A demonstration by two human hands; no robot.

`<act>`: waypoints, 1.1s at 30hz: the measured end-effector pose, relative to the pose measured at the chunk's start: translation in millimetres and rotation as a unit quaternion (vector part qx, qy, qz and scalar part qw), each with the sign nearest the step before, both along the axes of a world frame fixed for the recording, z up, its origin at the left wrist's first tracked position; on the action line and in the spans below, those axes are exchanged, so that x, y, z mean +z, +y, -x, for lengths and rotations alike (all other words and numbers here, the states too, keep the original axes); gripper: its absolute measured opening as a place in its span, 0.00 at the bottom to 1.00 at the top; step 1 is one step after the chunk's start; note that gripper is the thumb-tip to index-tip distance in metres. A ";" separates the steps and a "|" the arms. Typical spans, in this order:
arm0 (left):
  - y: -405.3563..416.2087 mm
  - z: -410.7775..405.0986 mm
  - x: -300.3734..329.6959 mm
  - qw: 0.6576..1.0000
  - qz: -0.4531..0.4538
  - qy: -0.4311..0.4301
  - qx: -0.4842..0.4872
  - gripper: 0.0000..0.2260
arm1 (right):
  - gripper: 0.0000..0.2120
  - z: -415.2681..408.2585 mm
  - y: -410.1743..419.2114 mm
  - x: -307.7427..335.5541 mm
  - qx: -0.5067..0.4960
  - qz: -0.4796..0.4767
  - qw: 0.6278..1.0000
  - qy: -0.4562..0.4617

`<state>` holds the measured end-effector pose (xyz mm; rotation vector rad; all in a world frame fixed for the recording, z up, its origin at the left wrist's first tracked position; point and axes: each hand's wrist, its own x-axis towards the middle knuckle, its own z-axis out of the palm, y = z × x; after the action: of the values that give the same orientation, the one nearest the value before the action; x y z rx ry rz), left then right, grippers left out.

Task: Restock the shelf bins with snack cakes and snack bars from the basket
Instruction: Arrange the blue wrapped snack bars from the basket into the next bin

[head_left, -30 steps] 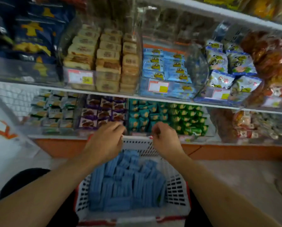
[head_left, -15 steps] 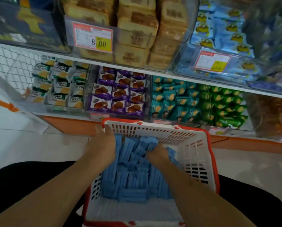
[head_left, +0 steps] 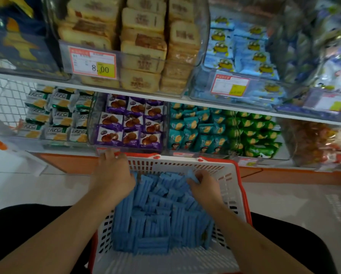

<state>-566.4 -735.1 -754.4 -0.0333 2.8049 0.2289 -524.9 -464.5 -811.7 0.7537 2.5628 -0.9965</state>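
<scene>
A white basket with a red rim (head_left: 231, 186) sits in front of me, holding several blue-wrapped snack bars (head_left: 157, 218). My left hand (head_left: 114, 175) rests on the basket's far left rim, fingers curled over the edge. Inside the basket at the far right, my right hand (head_left: 203, 184) pinches a blue bar (head_left: 191, 176) from the pile. On the upper shelf, a clear bin (head_left: 242, 86) with an orange price tag holds matching light blue packets.
The upper shelf also carries tan snack cakes (head_left: 144, 46) behind an 8.00 tag. The lower shelf has green-white (head_left: 55, 115), purple (head_left: 130, 123), teal (head_left: 195, 129) and green (head_left: 252, 133) packets in clear bins. White floor lies to either side, with my dark-clad knees below.
The view has tilted down and moved closer to the shelf. My hands dropped from the basket's far rim; the right one went into the pile and now lifts a bar.
</scene>
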 end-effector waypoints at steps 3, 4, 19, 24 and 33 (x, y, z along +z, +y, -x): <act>9.1 -1.7 9.3 0.994 -0.098 0.025 -0.039 0.07 | 0.04 -9.2 9.6 50.9 0.021 0.015 0.997 0.070; 14.6 -5.0 14.5 0.987 -0.156 -0.001 -0.044 0.04 | 0.03 -13.6 10.3 69.1 0.029 0.018 0.995 0.090; 71.7 -76.7 131.4 0.692 -0.697 -0.166 0.084 0.18 | 0.24 -99.0 -2.4 211.5 0.271 -0.096 0.894 0.344; 70.0 -76.9 151.1 0.736 -0.656 -0.151 0.077 0.18 | 0.32 -90.8 17.8 225.8 0.259 -0.160 0.877 0.371; 83.1 -34.6 193.9 0.703 -0.692 -0.109 0.126 0.14 | 0.25 -39.8 33.5 250.2 0.306 -0.225 0.846 0.375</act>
<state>-531.8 -652.0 -560.6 -0.0769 1.7054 2.0902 -485.1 -431.0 -561.5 -0.5218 3.3930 -0.5141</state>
